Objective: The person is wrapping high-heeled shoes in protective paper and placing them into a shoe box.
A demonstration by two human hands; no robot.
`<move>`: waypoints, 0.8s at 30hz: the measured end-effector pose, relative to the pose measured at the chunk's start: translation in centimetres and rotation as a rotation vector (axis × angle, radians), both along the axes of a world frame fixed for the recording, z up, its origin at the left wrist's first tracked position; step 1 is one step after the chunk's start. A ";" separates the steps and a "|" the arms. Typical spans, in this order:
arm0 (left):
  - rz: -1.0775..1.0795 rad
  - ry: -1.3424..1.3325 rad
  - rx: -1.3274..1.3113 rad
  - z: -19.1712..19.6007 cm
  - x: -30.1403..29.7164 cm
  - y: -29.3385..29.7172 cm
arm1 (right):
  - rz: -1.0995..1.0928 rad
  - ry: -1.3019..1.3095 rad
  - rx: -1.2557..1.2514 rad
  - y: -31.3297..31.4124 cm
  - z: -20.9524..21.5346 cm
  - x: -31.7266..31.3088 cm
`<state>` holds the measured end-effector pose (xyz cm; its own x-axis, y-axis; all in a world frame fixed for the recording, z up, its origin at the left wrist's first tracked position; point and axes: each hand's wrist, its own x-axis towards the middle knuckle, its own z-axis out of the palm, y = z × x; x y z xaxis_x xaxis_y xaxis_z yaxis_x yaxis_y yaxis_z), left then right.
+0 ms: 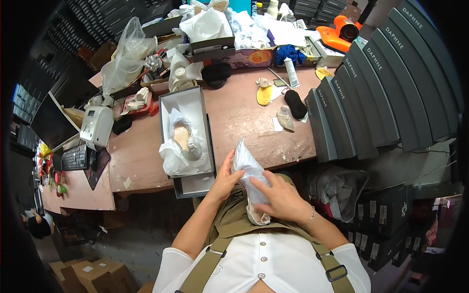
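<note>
A light-coloured shoe (257,218) rests upright in my lap, its open heel end toward me. White tissue paper (246,163) covers its front and rises to a point. My left hand (225,180) grips the wrapped front from the left, thumb on top of the paper and fingers partly hidden behind. From the right, my right hand (284,198) is closed over the papered middle, fingers bent against it. Left of my hands on the table, a grey shoebox (163,105) holds a glittery silver shoe (193,149) with tissue paper around and inside it.
An empty-looking box part (193,185) juts over the table's front edge. Grey shoeboxes (376,83) stand in a row at the right. Black pads (295,104) and yellow sponges (264,95) lie beyond my hands. A printer (96,126) and keyboard (74,157) sit at the left.
</note>
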<state>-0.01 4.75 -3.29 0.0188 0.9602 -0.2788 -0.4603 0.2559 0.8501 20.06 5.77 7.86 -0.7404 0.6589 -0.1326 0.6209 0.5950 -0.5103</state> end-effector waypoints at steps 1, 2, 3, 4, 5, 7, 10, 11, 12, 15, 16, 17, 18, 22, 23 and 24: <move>0.020 0.000 0.027 -0.1 0.1 -0.2 | -0.005 0.070 -0.070 0.3 -0.7 0.2; -0.002 -0.023 0.009 -0.4 0.2 -0.2 | -0.019 0.139 -0.141 0.9 -1.2 0.1; -0.024 -0.045 -0.009 -0.7 0.2 -0.1 | -0.033 0.209 -0.213 1.3 -1.4 0.1; -0.047 -0.066 -0.026 -1.0 0.3 0.0 | -0.025 0.188 -0.341 1.4 -1.0 0.6; -0.036 -0.141 -0.054 -0.7 0.3 0.1 | -0.031 0.194 -0.287 2.4 -0.2 0.8; -0.024 -0.278 -0.111 0.5 0.3 0.1 | -0.054 0.216 -0.178 4.2 1.0 1.3; 0.011 -0.445 -0.088 0.9 1.2 0.8 | 0.018 0.246 -0.132 4.8 1.4 1.3; 0.032 -0.411 -0.028 0.6 1.9 0.9 | 0.061 0.259 -0.162 5.0 0.9 1.3; 0.057 -0.376 0.029 0.0 2.8 0.7 | 0.012 0.349 -0.147 5.5 0.0 1.5; 0.137 -0.409 0.092 -2.1 5.1 0.2 | -0.463 0.547 -0.517 7.5 -0.5 5.3; 0.153 -0.380 0.066 -2.4 5.8 0.1 | -0.560 0.577 -0.536 8.4 -1.5 6.9; 0.163 -0.352 0.043 -2.9 6.3 0.3 | -0.661 0.610 -0.549 9.1 -2.6 8.7; 0.179 -0.304 0.049 -3.3 6.5 1.0 | -0.530 0.219 -0.050 9.3 -2.5 9.9; -0.059 -0.240 -0.004 -1.7 3.5 2.5 | -0.386 0.401 -0.021 8.8 2.1 9.3; -0.105 -0.216 -0.005 -1.1 3.7 2.3 | -0.337 0.426 0.059 8.9 2.1 8.2; -0.147 -0.184 -0.005 -0.1 3.7 1.8 | -0.285 0.456 0.138 9.3 1.7 6.8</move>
<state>3.68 6.53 -3.44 0.2089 0.9422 -0.2621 -0.5651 0.3350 0.7539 26.91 15.04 9.57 -0.4927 0.8301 0.2612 0.5015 0.5161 -0.6943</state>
